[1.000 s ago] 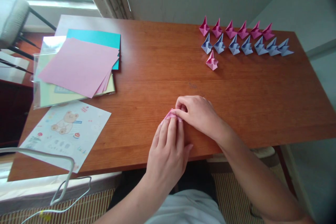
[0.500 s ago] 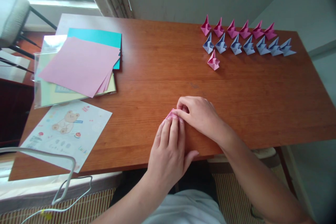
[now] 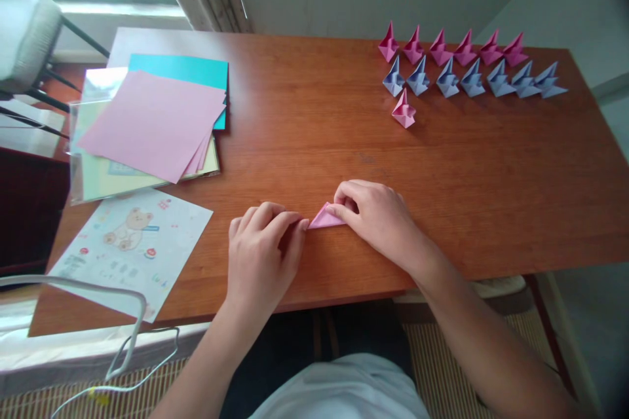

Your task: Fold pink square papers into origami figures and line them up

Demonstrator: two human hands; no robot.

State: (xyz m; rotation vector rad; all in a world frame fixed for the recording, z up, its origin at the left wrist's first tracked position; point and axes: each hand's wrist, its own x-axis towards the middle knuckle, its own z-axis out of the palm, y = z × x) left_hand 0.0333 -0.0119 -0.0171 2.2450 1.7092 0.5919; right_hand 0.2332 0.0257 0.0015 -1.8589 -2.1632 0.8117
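Observation:
A small pink piece of folded paper (image 3: 325,218), triangular in outline, lies on the wooden table (image 3: 275,144) near its front edge. My left hand (image 3: 265,242) pinches its left corner between thumb and forefinger. On the other side, my right hand (image 3: 373,213) grips the right part with thumb and fingers, hiding that end. Beyond my hands, a single light pink origami figure (image 3: 403,112) stands at the front of rows of folded figures. Behind it are a row of blue origami figures (image 3: 447,82) and a row of darker pink origami figures (image 3: 464,52).
At the left lie pink paper sheets (image 3: 152,121) over turquoise paper (image 3: 196,69) and a clear plastic packet (image 3: 78,177). A white sheet with a bear drawing (image 3: 171,222) is nearer me. A white curved tube (image 3: 98,286) crosses the table's front left corner.
My left hand has lifted from lying flat over the pink paper and moved left to pinch its left corner, uncovering the triangle. My right hand keeps its hold. The view has shifted slightly.

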